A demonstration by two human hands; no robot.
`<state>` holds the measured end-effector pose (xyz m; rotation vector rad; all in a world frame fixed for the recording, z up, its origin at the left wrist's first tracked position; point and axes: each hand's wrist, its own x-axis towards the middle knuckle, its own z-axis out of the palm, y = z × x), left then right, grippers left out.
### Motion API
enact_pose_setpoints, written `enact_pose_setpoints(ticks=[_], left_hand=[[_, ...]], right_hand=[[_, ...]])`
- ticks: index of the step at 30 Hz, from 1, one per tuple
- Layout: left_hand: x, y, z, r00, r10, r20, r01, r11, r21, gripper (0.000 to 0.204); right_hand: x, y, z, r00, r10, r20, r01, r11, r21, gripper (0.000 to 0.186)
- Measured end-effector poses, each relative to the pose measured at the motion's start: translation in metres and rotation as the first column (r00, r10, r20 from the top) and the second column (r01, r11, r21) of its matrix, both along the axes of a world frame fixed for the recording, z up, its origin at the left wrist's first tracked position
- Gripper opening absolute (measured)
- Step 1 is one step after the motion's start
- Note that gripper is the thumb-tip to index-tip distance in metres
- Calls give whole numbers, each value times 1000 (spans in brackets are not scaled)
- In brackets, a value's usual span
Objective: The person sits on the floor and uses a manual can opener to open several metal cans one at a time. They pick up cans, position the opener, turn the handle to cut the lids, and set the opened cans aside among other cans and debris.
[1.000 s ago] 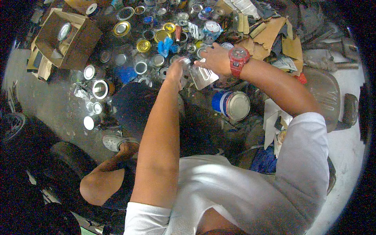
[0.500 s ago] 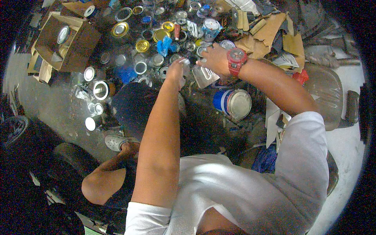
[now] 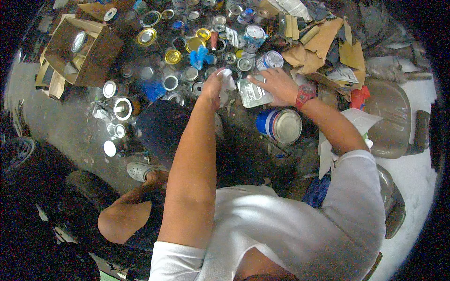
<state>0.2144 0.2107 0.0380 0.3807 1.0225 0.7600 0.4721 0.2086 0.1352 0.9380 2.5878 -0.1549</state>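
My left hand (image 3: 213,89) is closed around a crumpled white cloth or tissue (image 3: 228,78), part of it hanging below the fingers. Just to its right, my right hand (image 3: 280,88) grips a rectangular metal tin (image 3: 253,95) with a pale printed side; the thumb lies along its upper edge. A gap separates the cloth from the tin. Below the tin stands a round blue-and-white paint can (image 3: 287,126) with a greyish lid. Another round can (image 3: 270,61) sits just beyond my right hand.
Many open cans and lids cover the floor ahead, among them a gold lid (image 3: 173,56) and a blue crumpled rag (image 3: 199,57). An open cardboard box (image 3: 101,54) stands far left, torn cardboard (image 3: 323,40) far right. A brown plastic chair (image 3: 386,117) is at right; another person's foot (image 3: 139,171) is at left.
My right hand has drawn back to the right and nearer, and the tin has turned so its printed side shows more. More of the white cloth now shows in my left hand.
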Motion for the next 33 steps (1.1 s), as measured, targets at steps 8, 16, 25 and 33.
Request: enact_pose_setpoints(ticks=[8, 16, 25, 33], left_hand=[[-3, 12, -2, 988, 139, 71, -141, 989, 33, 40], [10, 10, 53, 953, 247, -177, -193, 942, 275, 46], [5, -31, 118, 775, 238, -585, 228, 758, 611, 42], [-3, -16, 98, 602, 482, -637, 557, 318, 767, 28]], right_hand=[[33, -36, -49, 930, -257, -261, 278, 959, 45, 119], [-28, -37, -14, 428, -748, -507, 484, 664, -571, 99], [-177, -1, 33, -711, -684, -163, -233, 449, -863, 114], [-139, -43, 47, -339, -939, 55, -412, 96, -906, 132]])
